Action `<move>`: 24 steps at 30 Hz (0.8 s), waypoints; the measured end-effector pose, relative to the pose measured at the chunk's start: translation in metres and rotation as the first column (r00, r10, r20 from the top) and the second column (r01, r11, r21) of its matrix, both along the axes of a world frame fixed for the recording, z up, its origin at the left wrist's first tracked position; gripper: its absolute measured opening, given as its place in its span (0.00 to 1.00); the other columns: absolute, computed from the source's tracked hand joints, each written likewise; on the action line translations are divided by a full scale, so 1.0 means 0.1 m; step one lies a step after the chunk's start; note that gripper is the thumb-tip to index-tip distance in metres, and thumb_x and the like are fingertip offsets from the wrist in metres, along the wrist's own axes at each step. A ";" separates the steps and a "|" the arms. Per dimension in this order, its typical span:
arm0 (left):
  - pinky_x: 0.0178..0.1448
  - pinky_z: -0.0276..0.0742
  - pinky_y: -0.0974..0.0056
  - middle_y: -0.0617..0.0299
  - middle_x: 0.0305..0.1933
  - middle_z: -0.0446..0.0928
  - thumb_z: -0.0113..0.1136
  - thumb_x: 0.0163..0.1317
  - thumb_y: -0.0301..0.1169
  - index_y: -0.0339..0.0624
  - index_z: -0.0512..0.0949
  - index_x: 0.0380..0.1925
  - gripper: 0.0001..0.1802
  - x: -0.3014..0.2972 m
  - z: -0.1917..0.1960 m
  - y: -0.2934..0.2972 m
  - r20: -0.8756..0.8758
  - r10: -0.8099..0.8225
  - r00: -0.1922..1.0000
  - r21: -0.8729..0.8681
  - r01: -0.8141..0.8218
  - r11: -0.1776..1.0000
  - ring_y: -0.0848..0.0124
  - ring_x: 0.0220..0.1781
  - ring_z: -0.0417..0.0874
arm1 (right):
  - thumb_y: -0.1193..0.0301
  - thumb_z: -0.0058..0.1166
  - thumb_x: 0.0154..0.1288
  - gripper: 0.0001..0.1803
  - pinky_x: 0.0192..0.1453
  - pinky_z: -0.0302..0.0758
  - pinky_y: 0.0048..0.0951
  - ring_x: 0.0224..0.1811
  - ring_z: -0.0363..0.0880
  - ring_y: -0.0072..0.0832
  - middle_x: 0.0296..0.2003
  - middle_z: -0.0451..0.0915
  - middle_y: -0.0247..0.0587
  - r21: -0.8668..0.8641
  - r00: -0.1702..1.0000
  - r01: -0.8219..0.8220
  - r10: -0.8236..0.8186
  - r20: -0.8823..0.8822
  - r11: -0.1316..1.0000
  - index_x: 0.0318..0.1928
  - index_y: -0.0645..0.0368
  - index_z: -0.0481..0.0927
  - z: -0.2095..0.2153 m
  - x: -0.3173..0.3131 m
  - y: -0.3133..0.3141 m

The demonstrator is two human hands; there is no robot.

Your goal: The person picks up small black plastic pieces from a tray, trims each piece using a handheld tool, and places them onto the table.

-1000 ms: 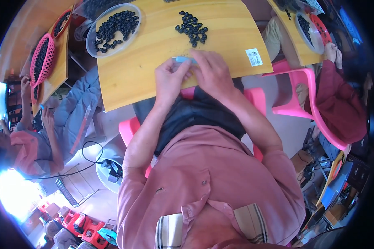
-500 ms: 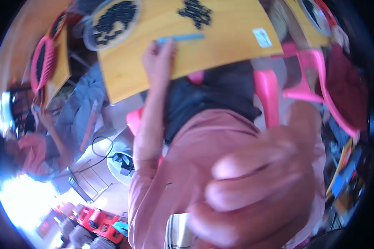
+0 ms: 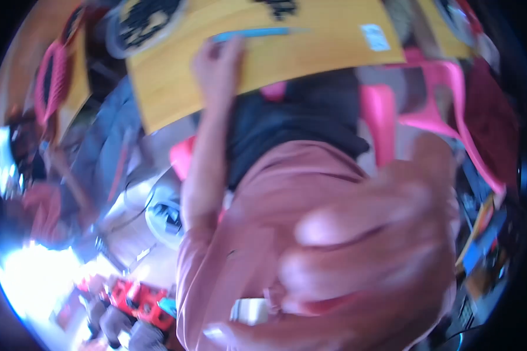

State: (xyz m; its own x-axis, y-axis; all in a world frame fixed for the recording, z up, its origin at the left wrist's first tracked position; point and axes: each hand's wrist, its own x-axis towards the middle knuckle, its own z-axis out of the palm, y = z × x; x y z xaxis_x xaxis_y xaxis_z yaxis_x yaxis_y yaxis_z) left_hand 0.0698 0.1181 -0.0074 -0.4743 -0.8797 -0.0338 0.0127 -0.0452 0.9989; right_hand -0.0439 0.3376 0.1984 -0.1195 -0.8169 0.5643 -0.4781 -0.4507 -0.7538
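Note:
On the near part of the yellow table (image 3: 175, 96), my left hand (image 3: 216, 67) is closed on a slim blue stick-like tool (image 3: 260, 32). The tool points right, and blur hides its exact kind. My right hand (image 3: 369, 251) is raised very close, large and smeared, in front of my pink shirt. Its fingers are loosely bent and apart, and I see nothing held in them. Beyond the tool lies a pile of small black pieces (image 3: 281, 7), cut off by the upper edge. A clear round tub (image 3: 118, 44) of more black pieces stands at the table's far left.
A white label (image 3: 375, 37) lies on the table's right side. Pink plastic chairs (image 3: 459, 96) stand at the right. At the left are another person (image 3: 44, 205), a pink basket (image 3: 51, 82) and a white bucket (image 3: 158, 219). Red objects (image 3: 137, 301) are on the floor behind.
The view has shifted, so the table and pile sit higher. My right hand's fingers have spread apart, with one reaching lower left. My left hand keeps its hold on the blue tool.

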 end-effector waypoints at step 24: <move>0.53 0.82 0.63 0.58 0.47 0.89 0.65 0.70 0.22 0.39 0.86 0.55 0.15 -0.49 0.40 -0.29 0.314 -0.117 0.942 -0.599 0.293 0.746 0.66 0.48 0.89 | 0.76 0.59 0.73 0.17 0.46 0.82 0.46 0.43 0.87 0.52 0.42 0.86 0.53 0.129 0.830 0.558 -0.550 -0.095 0.819 0.60 0.61 0.80 -1.87 -0.77 -0.68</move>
State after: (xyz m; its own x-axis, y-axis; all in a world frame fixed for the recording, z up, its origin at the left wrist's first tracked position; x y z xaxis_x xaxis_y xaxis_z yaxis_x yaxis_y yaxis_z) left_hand 0.0206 0.0895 0.0324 -0.6986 -0.6225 0.3528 -0.1651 0.6200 0.7671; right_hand -0.1208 0.2694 0.0119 -0.5516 -0.6941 0.4625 -0.6533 0.0147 -0.7570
